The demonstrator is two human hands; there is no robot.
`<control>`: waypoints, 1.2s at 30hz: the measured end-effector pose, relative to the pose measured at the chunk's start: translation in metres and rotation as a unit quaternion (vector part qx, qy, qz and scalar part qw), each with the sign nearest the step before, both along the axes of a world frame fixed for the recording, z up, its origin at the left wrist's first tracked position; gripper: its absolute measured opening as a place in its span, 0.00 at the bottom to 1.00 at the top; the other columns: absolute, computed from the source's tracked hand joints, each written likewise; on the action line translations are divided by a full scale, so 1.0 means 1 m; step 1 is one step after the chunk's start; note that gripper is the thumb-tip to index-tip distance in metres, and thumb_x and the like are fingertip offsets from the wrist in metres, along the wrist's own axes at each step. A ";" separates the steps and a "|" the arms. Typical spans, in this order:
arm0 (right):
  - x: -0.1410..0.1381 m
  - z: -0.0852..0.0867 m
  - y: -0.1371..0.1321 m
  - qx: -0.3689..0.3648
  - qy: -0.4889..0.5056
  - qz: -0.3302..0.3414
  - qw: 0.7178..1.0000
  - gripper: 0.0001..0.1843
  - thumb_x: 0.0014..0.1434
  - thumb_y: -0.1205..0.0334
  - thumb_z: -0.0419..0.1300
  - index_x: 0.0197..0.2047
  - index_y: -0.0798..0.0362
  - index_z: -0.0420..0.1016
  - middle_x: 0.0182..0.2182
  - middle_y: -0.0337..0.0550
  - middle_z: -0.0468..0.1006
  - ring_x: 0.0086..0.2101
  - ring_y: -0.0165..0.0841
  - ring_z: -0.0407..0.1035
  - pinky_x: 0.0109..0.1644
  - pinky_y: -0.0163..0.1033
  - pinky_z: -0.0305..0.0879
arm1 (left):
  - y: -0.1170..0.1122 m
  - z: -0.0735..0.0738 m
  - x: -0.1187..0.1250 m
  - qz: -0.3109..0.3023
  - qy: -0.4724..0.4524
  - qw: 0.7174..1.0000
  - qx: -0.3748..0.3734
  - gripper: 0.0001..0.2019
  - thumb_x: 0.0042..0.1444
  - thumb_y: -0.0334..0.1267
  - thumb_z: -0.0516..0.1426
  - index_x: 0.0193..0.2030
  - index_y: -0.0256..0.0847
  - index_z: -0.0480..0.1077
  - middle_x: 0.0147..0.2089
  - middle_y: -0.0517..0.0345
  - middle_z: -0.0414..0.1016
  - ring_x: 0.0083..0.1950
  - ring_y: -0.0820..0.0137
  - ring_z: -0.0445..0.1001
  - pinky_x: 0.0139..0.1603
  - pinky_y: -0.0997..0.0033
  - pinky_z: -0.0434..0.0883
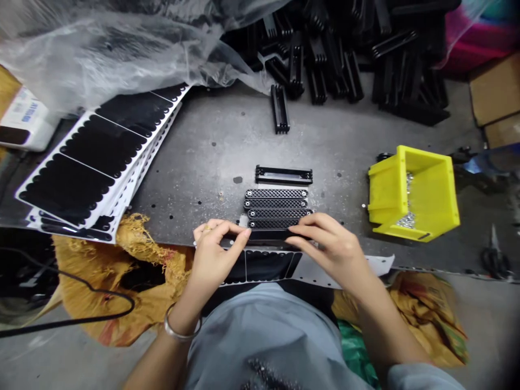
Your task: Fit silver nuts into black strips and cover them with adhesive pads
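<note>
Between my two hands lies a narrow black strip (268, 234) at the near edge of the table; whether it is a handle part or an adhesive strip I cannot make out. My left hand (221, 244) pinches its left end with thumb and fingers. At the right end, the fingers of my right hand (331, 241) close on it. Just beyond are several black bars with a mesh pattern (278, 203), lying side by side with a round metal-coloured spot at each end. Behind them rests a black slotted frame (283, 174), hollow side up.
A yellow bin (385, 189) with small metal pieces stands right. Sheets of black stickers (87, 168) are stacked left; another sticker sheet (266, 266) lies along the front edge. Further back are a single frame (280, 109), a frame pile (319, 59) and plastic film (134, 49). Scissors (495, 257) lie far right.
</note>
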State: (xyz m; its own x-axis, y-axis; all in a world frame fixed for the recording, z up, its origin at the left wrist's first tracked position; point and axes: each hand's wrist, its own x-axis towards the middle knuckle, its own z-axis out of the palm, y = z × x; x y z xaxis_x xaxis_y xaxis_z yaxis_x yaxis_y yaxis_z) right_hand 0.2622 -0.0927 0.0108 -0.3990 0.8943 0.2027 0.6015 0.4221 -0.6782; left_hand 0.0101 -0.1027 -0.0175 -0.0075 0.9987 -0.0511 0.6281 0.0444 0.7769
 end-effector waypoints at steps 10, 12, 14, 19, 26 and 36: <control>0.020 -0.009 -0.008 -0.020 0.082 -0.041 0.996 0.09 0.67 0.67 0.62 0.46 0.49 0.83 0.36 0.42 0.78 0.32 0.30 0.73 0.34 0.37 0.73 | 0.005 0.001 -0.003 -0.021 0.023 0.999 0.023 0.11 0.64 0.46 0.62 0.31 0.46 0.76 0.33 0.63 0.80 0.39 0.65 0.76 0.55 0.56 0.64; 0.023 -0.007 -0.019 0.050 0.039 -0.072 0.995 0.11 0.67 0.69 0.62 0.49 0.48 0.82 0.39 0.44 0.76 0.36 0.32 0.73 0.38 0.40 0.75 | -0.002 0.002 0.000 -0.009 0.052 0.996 0.078 0.09 0.64 0.43 0.62 0.34 0.46 0.76 0.35 0.62 0.80 0.41 0.65 0.77 0.56 0.56 0.65; 0.028 -0.006 -0.035 0.096 0.017 -0.116 0.988 0.14 0.66 0.72 0.62 0.52 0.48 0.80 0.40 0.46 0.74 0.38 0.33 0.73 0.42 0.41 0.75 | -0.014 -0.001 0.006 -0.017 0.075 0.981 0.176 0.03 0.64 0.37 0.63 0.38 0.45 0.75 0.38 0.60 0.81 0.43 0.65 0.78 0.56 0.58 0.66; 0.023 -0.023 -0.066 0.043 0.005 -0.057 0.997 0.15 0.69 0.70 0.60 0.57 0.51 0.75 0.42 0.48 0.76 0.41 0.34 0.76 0.45 0.39 0.77 | -0.044 -0.033 0.026 -0.205 0.052 0.928 0.308 0.12 0.63 0.26 0.61 0.51 0.42 0.74 0.44 0.54 0.82 0.48 0.66 0.80 0.53 0.65 0.74; 0.004 -0.052 -0.058 0.132 -0.052 -0.036 0.989 0.15 0.70 0.65 0.60 0.58 0.55 0.76 0.41 0.51 0.78 0.39 0.36 0.75 0.41 0.40 0.76 | -0.040 -0.066 0.029 -0.212 0.056 0.909 0.355 0.15 0.64 0.26 0.61 0.56 0.44 0.74 0.47 0.53 0.83 0.50 0.65 0.82 0.54 0.64 0.78; 0.066 -0.005 -0.075 -0.221 0.381 -0.045 0.897 0.07 0.74 0.52 0.53 0.46 0.44 0.66 0.51 0.44 0.73 0.40 0.34 0.79 0.46 0.50 0.81 | -0.046 -0.055 0.036 -0.157 0.105 0.900 0.392 0.23 0.65 0.25 0.60 0.63 0.49 0.72 0.47 0.57 0.85 0.49 0.67 0.83 0.57 0.66 0.77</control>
State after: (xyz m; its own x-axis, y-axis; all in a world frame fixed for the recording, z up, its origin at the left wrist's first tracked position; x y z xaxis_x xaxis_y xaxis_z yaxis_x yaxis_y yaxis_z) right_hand 0.3286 -0.1681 0.0056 -0.2178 0.9760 0.0040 -0.0896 -0.0159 -0.9958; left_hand 0.0466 -0.1488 -0.0725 0.3550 0.6817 0.6398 0.6510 -0.6714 0.3542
